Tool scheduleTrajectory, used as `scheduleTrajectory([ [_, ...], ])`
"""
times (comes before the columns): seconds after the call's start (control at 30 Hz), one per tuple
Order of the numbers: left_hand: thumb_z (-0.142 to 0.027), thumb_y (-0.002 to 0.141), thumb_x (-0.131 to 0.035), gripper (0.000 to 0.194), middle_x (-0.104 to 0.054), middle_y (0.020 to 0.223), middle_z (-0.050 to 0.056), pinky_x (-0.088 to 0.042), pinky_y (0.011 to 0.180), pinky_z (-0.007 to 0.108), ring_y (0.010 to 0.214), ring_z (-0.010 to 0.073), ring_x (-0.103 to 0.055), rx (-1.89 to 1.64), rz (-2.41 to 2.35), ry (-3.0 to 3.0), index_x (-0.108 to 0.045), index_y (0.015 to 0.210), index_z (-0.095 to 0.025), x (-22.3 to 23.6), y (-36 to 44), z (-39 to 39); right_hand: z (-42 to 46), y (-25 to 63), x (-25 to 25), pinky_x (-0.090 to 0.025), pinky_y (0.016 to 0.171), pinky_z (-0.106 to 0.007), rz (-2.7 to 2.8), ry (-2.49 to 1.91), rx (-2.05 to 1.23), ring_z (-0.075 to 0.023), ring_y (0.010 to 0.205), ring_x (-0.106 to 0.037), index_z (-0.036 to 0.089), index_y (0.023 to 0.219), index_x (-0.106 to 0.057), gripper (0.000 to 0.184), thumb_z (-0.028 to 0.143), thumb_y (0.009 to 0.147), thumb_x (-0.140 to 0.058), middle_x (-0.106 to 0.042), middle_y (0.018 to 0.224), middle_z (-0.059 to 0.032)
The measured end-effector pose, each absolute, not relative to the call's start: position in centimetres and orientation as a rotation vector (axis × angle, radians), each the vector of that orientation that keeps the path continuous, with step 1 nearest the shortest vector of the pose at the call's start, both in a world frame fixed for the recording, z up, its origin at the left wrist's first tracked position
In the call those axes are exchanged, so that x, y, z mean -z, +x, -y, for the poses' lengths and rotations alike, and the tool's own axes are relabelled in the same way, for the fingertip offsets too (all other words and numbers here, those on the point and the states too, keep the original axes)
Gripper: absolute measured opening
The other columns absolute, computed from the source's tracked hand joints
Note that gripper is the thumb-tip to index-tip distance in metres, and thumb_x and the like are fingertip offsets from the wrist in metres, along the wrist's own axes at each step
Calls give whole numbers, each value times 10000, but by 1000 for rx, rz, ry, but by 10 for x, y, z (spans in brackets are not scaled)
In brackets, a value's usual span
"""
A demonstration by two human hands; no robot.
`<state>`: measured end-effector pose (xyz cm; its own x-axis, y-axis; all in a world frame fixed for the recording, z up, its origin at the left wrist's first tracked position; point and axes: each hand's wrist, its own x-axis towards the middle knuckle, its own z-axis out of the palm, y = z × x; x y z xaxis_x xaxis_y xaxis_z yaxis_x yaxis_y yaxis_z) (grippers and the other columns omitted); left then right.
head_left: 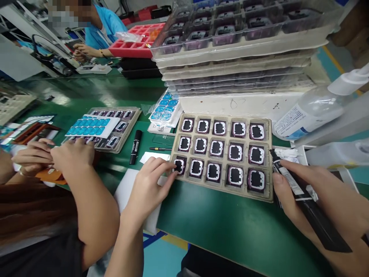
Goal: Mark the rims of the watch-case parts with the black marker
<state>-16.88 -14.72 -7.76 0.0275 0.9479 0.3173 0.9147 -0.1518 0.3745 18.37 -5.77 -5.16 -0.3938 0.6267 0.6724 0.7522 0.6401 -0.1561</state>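
Black tube (313, 211) in right fingers (282, 188); tray (268, 154) at left fingers (165, 168).

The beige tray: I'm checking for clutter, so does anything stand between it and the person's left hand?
Nothing visible does. The left hand is at the near-left corner of the beige tray, fingertips right by the corner part.

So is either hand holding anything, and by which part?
Your right hand holds a black tube near its labelled end, between thumb and forefinger. Your left hand is at one corner of the tray; any grip is unclear.
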Motion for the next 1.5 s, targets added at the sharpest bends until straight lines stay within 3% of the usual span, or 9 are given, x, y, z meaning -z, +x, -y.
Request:
scheduleTrajectory([
  [0.17,-338,1054,-623,172,-686,1034,73,-516,847,396,986,249,-610,-558,-1979,2141,-741,1079,-215,73,-181,147,65,185,48,-617,875,-371,2196,-1226,133,-258,898,-780,259,1204,-715,278,476,1040,-660,-789,1027,-41],
  [0.33,-370,1068,-595,230,-689,1055,81,-526,843,396,1001,252,-612,-470,-1951,2122,-776,1084,-228,70,-179,141,74,182,46,-594,999,-505,2134,-1419,-90,-324,1080,-753,403,1339,-677,276,435,1084,-576,-755,1140,4],
  [0.47,-342,1072,-591,232,-714,1038,85,-510,840,421,970,253,-590,-398,-1920,2220,-780,1040,-211,71,-180,137,75,183,44,-620,923,-558,2149,-1333,-85,-369,1041,-758,433,1455,-629,388,406,1069,-604,-747,1112,-20],
  [0.8,-244,1112,-466,278,-651,994,87,-473,794,400,930,249,-560,-151,-1870,2371,-710,996,-179,61,-169,132,76,180,43,-625,950,-546,2137,-1314,-107,-349,1037,-758,406,1398,-658,333,381,1070,-602,-741,1097,-25],
  [1.0,-236,1118,-457,241,-643,1050,95,-475,831,400,962,247,-554,-173,-1880,2419,-677,1059,-157,67,-169,131,74,182,42,-632,928,-508,2187,-1265,-59,-338,997,-765,337,1296,-687,256,404,1070,-588,-750,1076,-43],
  [1.27,-244,1116,-462,240,-654,1064,99,-482,852,405,979,252,-561,-220,-1929,2409,-683,1087,-155,71,-168,136,75,177,45,-633,897,-499,2153,-1272,-20,-349,985,-768,339,1315,-643,260,426,1080,-577,-749,1090,-48],
  [1.4,-235,1103,-490,220,-663,1081,103,-488,856,406,999,261,-579,-264,-1956,2374,-699,1103,-163,75,-168,136,78,171,40,-624,903,-480,2116,-1275,30,-331,1012,-767,326,1310,-634,234,324,1080,-589,-756,1079,-52],
  [1.5,-236,1098,-503,206,-666,1100,105,-498,876,410,1023,264,-596,-330,-1961,2353,-694,1130,-166,75,-169,138,71,173,42,-625,878,-402,2116,-1153,123,-272,931,-775,267,1291,-651,254,226,1041,-661,-772,1034,-60],
])
